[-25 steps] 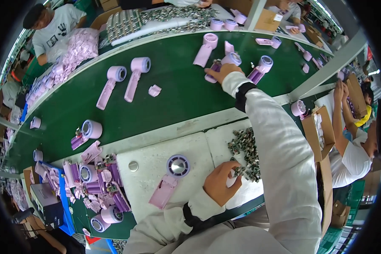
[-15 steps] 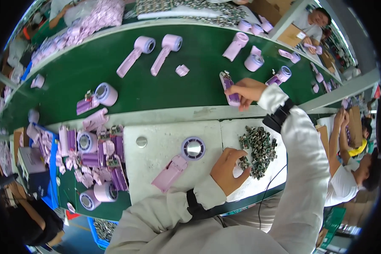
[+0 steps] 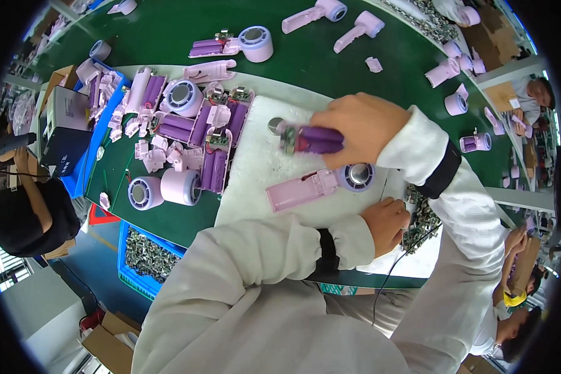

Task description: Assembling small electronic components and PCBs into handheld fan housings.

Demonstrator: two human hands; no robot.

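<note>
My right hand (image 3: 366, 128) grips a battery pack (image 3: 318, 140), with purple cells and a small green circuit board at its blurred left end. It is held above the white work mat (image 3: 246, 165). Just below it on the mat lies a pink handheld fan (image 3: 302, 190), its handle shell open and its round head at the right. My left hand (image 3: 386, 224) is curled closed at the edge of a pile of small circuit boards (image 3: 421, 218); what its fingers hold, if anything, is hidden. Beside the battery pack lies a round metal disc (image 3: 275, 126).
Left of the mat crowd battery packs (image 3: 215, 168), pink plastic pieces and fan heads (image 3: 181, 187). A blue bin (image 3: 123, 268) full of small parts stands lower left. More fans (image 3: 255, 43) lie along the green belt (image 3: 305, 68). Other people sit at both sides. A thin black cable (image 3: 389, 274) crosses near my lap.
My view has swung toward the left. My right hand has brought the battery pack from the green belt to above the mat. My left hand's fingers have closed by the circuit boards.
</note>
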